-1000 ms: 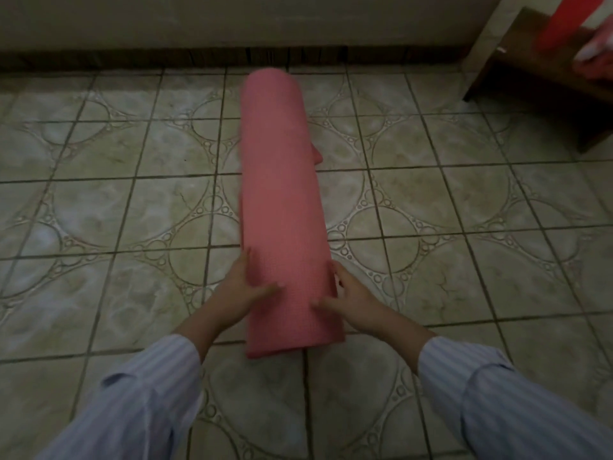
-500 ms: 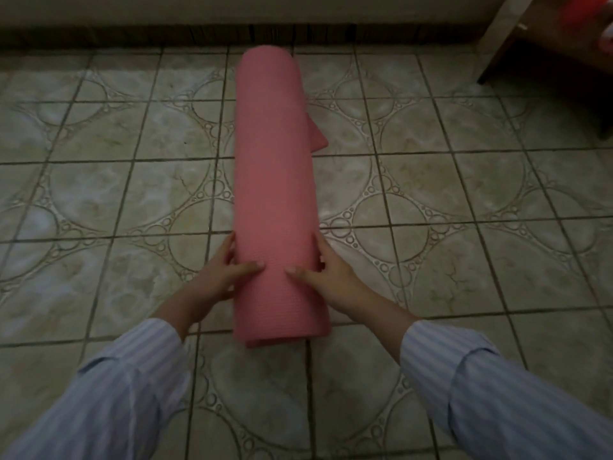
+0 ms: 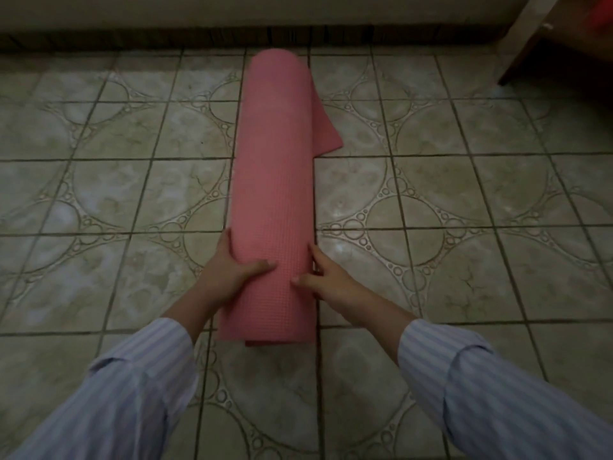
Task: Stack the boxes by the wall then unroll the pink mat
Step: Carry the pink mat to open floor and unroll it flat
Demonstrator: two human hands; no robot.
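Note:
A rolled pink mat (image 3: 273, 180) lies lengthwise on the tiled floor, running from near me toward the far wall. A loose flap of it pokes out on the right at the far half. My left hand (image 3: 232, 270) presses the roll's left side near its close end, thumb on top. On the opposite side my right hand (image 3: 326, 280) rests against the roll, fingers spread on its surface. No boxes are in view.
The patterned tile floor (image 3: 464, 227) spreads wide on both sides of the mat. A wall with a dark skirting (image 3: 132, 34) runs along the far edge. A dark wooden piece of furniture (image 3: 557, 51) stands at the far right corner.
The mat has straightened and shifted slightly, with its flap lying further out on the right. Both hands moved along with it and stay on the near end.

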